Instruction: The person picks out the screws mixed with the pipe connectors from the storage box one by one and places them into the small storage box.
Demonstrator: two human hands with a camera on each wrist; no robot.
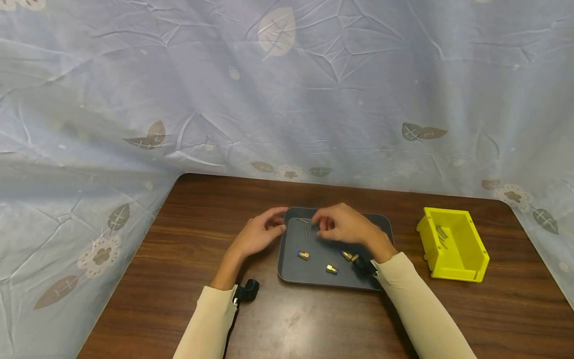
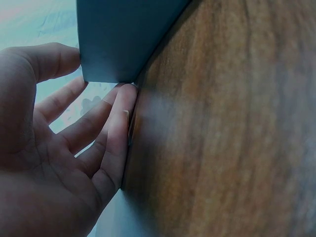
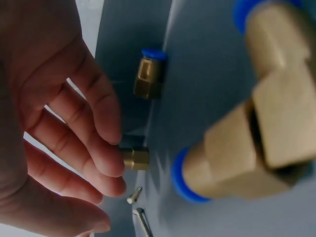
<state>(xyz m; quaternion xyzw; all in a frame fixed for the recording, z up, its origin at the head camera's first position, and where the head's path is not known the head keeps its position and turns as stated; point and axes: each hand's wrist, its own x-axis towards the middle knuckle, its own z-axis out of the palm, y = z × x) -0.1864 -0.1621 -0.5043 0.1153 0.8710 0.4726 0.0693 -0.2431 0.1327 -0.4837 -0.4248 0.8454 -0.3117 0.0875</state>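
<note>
A grey tray (image 1: 314, 276) lies on the wooden table. My left hand (image 1: 260, 233) touches the tray's left side near its far corner; in the left wrist view the thumb meets the tray wall and the fingers are extended. My right hand (image 1: 345, 227) hovers over the tray with bent fingers, with nothing visible between them. Just left of its fingertips are two screws, one screw (image 1: 302, 220) near the far rim and another screw (image 1: 306, 233) closer in. Several brass fittings with blue collars lie in the tray, including a left fitting (image 1: 303, 255) and a front fitting (image 1: 332, 269).
A yellow bin (image 1: 453, 274) stands on the table to the tray's right, with several screws (image 1: 441, 235) inside. Patterned cloth (image 1: 336, 99) hangs behind the table (image 1: 202, 204). A cable runs along the left forearm.
</note>
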